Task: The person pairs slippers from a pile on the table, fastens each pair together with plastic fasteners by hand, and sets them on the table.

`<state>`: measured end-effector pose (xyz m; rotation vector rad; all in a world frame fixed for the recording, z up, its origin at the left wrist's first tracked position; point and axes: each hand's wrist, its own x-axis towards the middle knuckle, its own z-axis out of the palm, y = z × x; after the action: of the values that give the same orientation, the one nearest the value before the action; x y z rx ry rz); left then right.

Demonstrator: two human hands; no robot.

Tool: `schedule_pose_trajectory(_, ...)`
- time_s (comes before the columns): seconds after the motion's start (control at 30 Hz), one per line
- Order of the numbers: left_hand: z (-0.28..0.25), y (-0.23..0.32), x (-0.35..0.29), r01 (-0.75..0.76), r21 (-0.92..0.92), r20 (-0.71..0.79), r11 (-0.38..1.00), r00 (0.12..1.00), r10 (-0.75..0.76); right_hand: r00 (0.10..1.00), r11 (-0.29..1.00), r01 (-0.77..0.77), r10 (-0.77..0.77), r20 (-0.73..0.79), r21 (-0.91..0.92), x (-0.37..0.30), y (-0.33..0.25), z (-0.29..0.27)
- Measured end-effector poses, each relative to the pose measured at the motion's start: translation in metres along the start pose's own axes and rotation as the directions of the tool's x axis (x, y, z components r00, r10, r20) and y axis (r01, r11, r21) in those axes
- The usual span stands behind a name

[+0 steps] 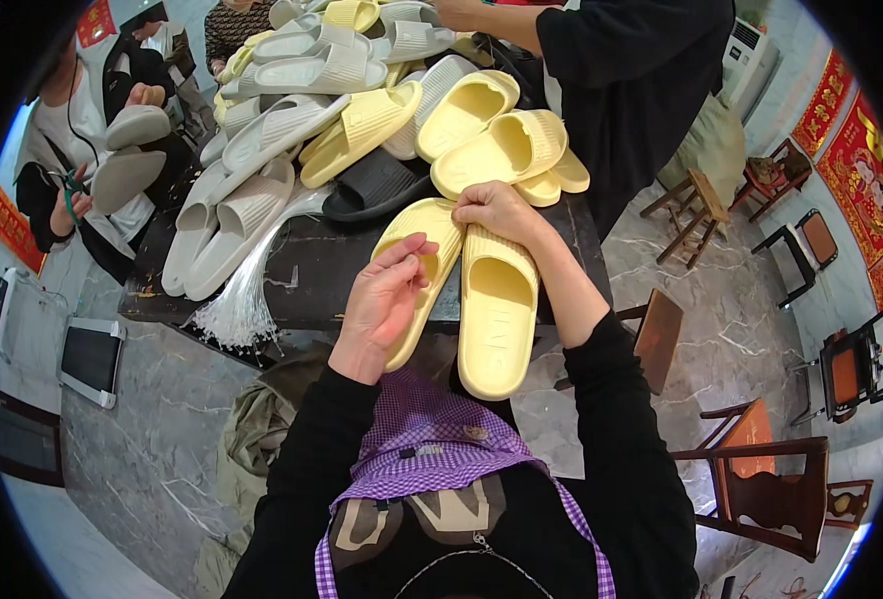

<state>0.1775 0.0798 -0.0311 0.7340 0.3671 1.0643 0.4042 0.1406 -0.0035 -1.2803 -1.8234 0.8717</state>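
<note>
A pair of pale yellow slide slippers (499, 329) hangs side by side at the near table edge, toes up. My right hand (501, 213) is closed in a pinch at their toe ends, where the two meet. In front of the left slipper (402, 339) is my left hand (387, 299), palm turned up, its fingers curled and drawn together. Whatever thin thing those fingertips may hold is too small to make out. A bundle of white plastic threads (242, 295) drapes over the table edge to the left. Beyond my hands lies a black slipper (377, 185).
Grey and yellow slippers (307, 75) are heaped on the dark table (312, 270). At left, a person holds green-handled scissors (72, 197) and grey slippers (129, 178). Someone in black (641, 80) stands at the far right side. Wooden chairs (771, 489) and a stool (696, 215) stand right.
</note>
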Motion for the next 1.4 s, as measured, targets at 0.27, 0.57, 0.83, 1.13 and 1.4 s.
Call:
schedule_pose_trajectory(0.27,0.013,0.018,0.000,0.135,-0.259,0.102,0.956,0.988,-0.112,0.997,0.999,-0.013,0.009,0.072,0.052,0.002,0.004,-0.002)
schedule_pose_trajectory(0.57,0.026,0.018,-0.012,0.117,-0.235,0.320,0.965,0.947,-0.037,0.998,0.997,-0.044,0.040,0.053,0.069,0.002,0.000,-0.001)
schedule_pose_trajectory(0.83,0.038,0.020,0.006,0.237,-0.369,0.308,0.899,0.943,-0.122,0.999,0.992,-0.013,0.018,-0.036,0.128,-0.010,-0.013,-0.006)
schedule_pose_trajectory(1.13,0.071,0.021,0.034,0.352,-0.238,-0.038,0.905,0.928,-0.371,0.955,0.946,0.287,-0.272,-0.117,0.151,-0.024,-0.015,-0.010)
schedule_pose_trajectory(1.4,0.070,0.011,0.059,0.396,-0.232,0.029,0.889,0.916,-0.400,0.852,0.859,0.483,-0.506,-0.135,-0.170,-0.022,-0.017,-0.004)
